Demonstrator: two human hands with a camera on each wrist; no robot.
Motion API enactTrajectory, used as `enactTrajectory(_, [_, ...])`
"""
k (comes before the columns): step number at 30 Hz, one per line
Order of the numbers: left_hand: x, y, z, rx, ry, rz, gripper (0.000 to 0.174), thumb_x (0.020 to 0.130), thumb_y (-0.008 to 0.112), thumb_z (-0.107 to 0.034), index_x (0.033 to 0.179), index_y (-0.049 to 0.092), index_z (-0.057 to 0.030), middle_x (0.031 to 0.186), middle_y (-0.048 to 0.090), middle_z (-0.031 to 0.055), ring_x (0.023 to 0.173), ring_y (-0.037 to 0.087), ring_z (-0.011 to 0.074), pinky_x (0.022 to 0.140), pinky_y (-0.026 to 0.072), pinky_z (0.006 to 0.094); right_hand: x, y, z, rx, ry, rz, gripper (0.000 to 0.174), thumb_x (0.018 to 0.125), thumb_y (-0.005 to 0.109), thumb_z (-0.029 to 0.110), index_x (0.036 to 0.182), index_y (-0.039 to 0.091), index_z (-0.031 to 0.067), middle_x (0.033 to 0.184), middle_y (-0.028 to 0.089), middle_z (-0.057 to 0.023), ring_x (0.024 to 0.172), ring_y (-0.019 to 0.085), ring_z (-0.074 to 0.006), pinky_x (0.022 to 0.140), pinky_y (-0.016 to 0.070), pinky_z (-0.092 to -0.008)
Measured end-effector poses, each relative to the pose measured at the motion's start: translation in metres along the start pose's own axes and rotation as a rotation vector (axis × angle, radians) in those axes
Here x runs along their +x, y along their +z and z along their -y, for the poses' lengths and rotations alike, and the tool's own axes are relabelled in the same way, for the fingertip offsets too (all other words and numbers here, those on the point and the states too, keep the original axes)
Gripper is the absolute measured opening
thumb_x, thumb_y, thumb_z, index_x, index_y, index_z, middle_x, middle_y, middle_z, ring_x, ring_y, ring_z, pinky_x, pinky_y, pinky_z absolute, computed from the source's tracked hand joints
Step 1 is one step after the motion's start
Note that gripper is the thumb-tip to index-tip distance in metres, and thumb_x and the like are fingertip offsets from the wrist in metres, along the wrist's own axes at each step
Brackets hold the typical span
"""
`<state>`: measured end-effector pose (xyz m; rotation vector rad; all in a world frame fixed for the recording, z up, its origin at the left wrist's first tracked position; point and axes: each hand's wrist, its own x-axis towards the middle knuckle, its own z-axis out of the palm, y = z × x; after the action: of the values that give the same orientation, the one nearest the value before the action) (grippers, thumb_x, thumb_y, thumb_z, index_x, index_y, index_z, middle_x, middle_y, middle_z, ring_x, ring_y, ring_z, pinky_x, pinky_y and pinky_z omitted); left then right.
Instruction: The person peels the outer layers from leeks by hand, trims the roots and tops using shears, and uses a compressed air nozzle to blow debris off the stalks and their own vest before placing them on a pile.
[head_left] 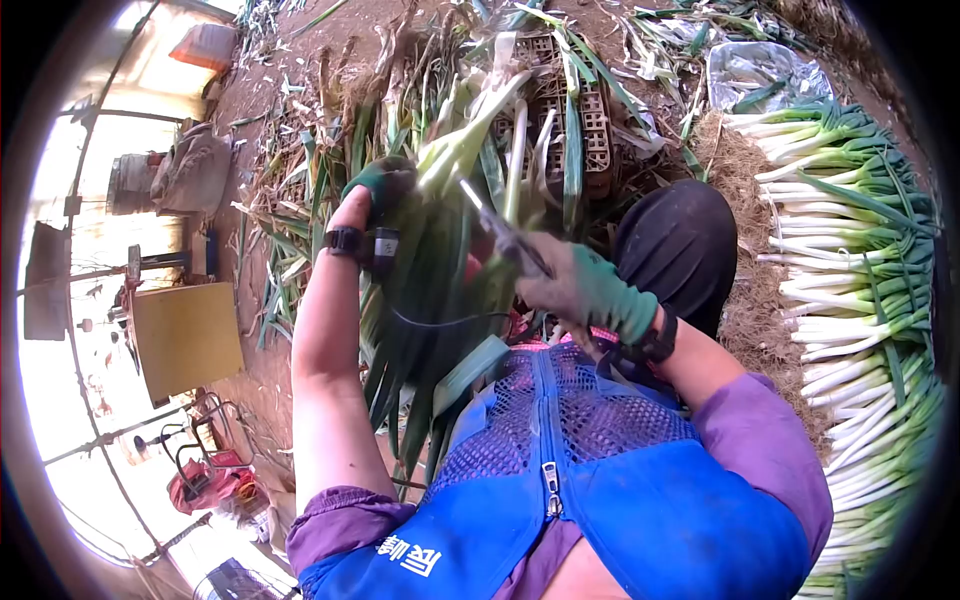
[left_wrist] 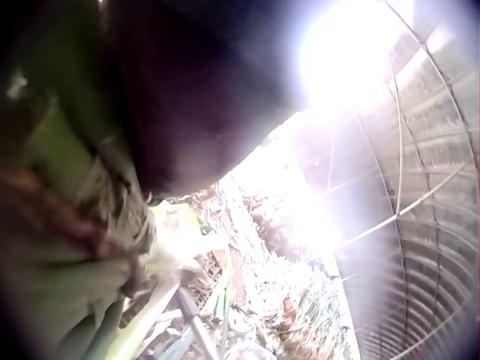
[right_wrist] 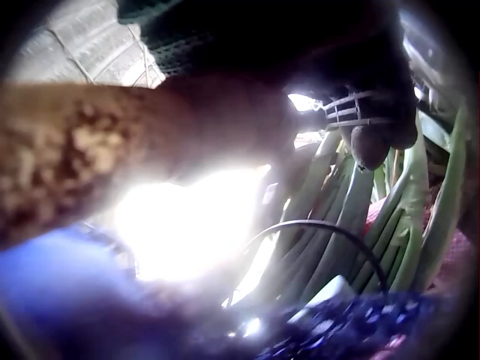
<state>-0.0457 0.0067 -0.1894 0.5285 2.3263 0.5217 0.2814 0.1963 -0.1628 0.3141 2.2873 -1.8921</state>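
Observation:
In the head view my gloved left hand (head_left: 385, 188) grips a bunch of green onions (head_left: 455, 155), pale stalks up and dark leaves hanging over my lap. My right hand (head_left: 585, 285), in a grey and green glove, holds a tool with a wooden handle and a thin metal part (head_left: 497, 222), blurred, pointing at the bunch. The wooden handle (right_wrist: 82, 150) crosses the right wrist view, with leaves (right_wrist: 337, 225) beyond it. The left wrist view shows pale stalks (left_wrist: 154, 307) beside a dark, unclear shape.
A long row of trimmed green onions (head_left: 850, 330) lies at the right beside straw (head_left: 735, 200). A plastic crate (head_left: 597, 130) stands ahead, with untrimmed onions and loose leaves (head_left: 300, 220) around it. A yellow board (head_left: 187, 335) is at the left.

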Motion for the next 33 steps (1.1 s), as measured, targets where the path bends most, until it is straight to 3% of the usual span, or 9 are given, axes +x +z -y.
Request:
enactTrajectory(3, [0.011, 0.018, 0.019, 0.208, 0.121, -0.210, 0.049, 0.083, 0.071, -0.033, 0.128, 0.062, -0.0150, 0.117, 0.067, 0.0213, 0.111, 0.065, 0.0358, 0.093, 0.0505, 0.0419, 0.029, -0.002, -0.015, 0.009, 0.077, -0.105, 0.046, 0.082, 0.065, 0.033, 0.115, 0.061, 0.0017, 0.088, 0.067, -0.0181, 0.081, 0.066, -0.0302, 0.076, 0.0516, -0.0390])
enactTrajectory(5, [-0.022, 0.032, -0.007, 0.678, 0.356, -0.640, 0.047, 0.083, 0.070, -0.035, 0.125, 0.064, -0.0136, 0.114, 0.067, 0.0231, 0.110, 0.064, 0.0385, 0.093, 0.0502, 0.0440, 0.048, -0.001, -0.032, -0.107, 0.055, -0.176, 0.048, 0.082, 0.064, 0.033, 0.118, 0.060, 0.0013, 0.086, 0.066, -0.0147, 0.078, 0.065, -0.0248, 0.074, 0.0519, -0.0373])
enactTrajectory(8, [-0.014, 0.025, -0.008, 0.635, 0.434, -0.544, 0.056, 0.083, 0.071, -0.046, 0.128, 0.062, -0.0145, 0.111, 0.069, 0.0156, 0.101, 0.066, 0.0320, 0.086, 0.0513, 0.0387, 0.060, 0.006, -0.046, -0.151, 0.053, -0.197, 0.042, 0.081, 0.065, 0.035, 0.107, 0.062, 0.0017, 0.083, 0.066, -0.0146, 0.076, 0.064, -0.0266, 0.071, 0.0509, -0.0372])
enactTrajectory(11, [-0.031, 0.033, -0.035, 0.172, 0.065, -0.107, 0.057, 0.084, 0.070, -0.049, 0.128, 0.062, -0.0131, 0.113, 0.070, 0.0164, 0.103, 0.067, 0.0324, 0.089, 0.0511, 0.0384, 0.079, -0.013, -0.039, -0.064, 0.122, -0.172, 0.047, 0.080, 0.066, 0.038, 0.105, 0.062, -0.0018, 0.084, 0.068, -0.0176, 0.079, 0.067, -0.0273, 0.075, 0.0526, -0.0378])
enactTrajectory(19, [-0.038, 0.027, -0.049, 0.223, 0.071, 0.094, 0.072, 0.081, 0.072, -0.051, 0.132, 0.060, -0.0033, 0.117, 0.070, 0.0151, 0.104, 0.067, 0.0235, 0.089, 0.0509, 0.0349, 0.165, -0.057, -0.073, 0.025, 0.223, -0.224, 0.052, 0.078, 0.067, 0.040, 0.104, 0.067, -0.0039, 0.082, 0.071, -0.0147, 0.067, 0.068, -0.0211, 0.063, 0.0542, -0.0330])
enactTrajectory(21, [-0.036, 0.027, -0.044, 0.192, 0.071, 0.094, 0.069, 0.082, 0.072, -0.050, 0.131, 0.060, -0.0029, 0.117, 0.070, 0.0138, 0.103, 0.067, 0.0220, 0.090, 0.0503, 0.0342, 0.174, -0.060, -0.080, 0.046, 0.278, -0.201, 0.054, 0.077, 0.067, 0.041, 0.106, 0.068, -0.0048, 0.082, 0.071, -0.0158, 0.067, 0.068, -0.0220, 0.062, 0.0541, -0.0334])
enactTrajectory(22, [-0.037, 0.027, -0.041, 0.175, 0.071, 0.096, 0.068, 0.083, 0.072, -0.049, 0.131, 0.061, -0.0026, 0.116, 0.070, 0.0131, 0.103, 0.066, 0.0212, 0.090, 0.0501, 0.0338, 0.154, -0.058, -0.062, 0.018, 0.146, -0.169, 0.041, 0.079, 0.068, 0.036, 0.093, 0.066, -0.0023, 0.069, 0.066, -0.0135, 0.060, 0.065, -0.0217, 0.058, 0.0520, -0.0339])
enactTrajectory(30, [-0.082, -0.016, -0.024, -0.359, 0.035, -0.138, 0.043, 0.090, 0.071, -0.039, 0.117, 0.065, -0.0053, 0.090, 0.066, 0.0011, 0.081, 0.057, 0.0104, 0.073, 0.0464, 0.0281, 0.163, -0.072, -0.137, -0.494, 0.407, -0.505, 0.064, 0.077, 0.067, 0.046, 0.119, 0.061, -0.0019, 0.104, 0.070, -0.0250, 0.097, 0.068, -0.0390, 0.091, 0.0524, -0.0423])
enactTrajectory(33, [-0.089, -0.024, -0.025, -0.319, -0.044, -0.135, 0.043, 0.090, 0.070, -0.040, 0.114, 0.064, -0.0057, 0.085, 0.064, 0.0004, 0.074, 0.056, 0.0111, 0.067, 0.0468, 0.0289, 0.144, -0.046, -0.109, -0.815, 0.131, -0.641, 0.060, 0.082, 0.062, 0.045, 0.122, 0.059, 0.0008, 0.109, 0.068, -0.0236, 0.105, 0.065, -0.0403, 0.095, 0.0508, -0.0420])
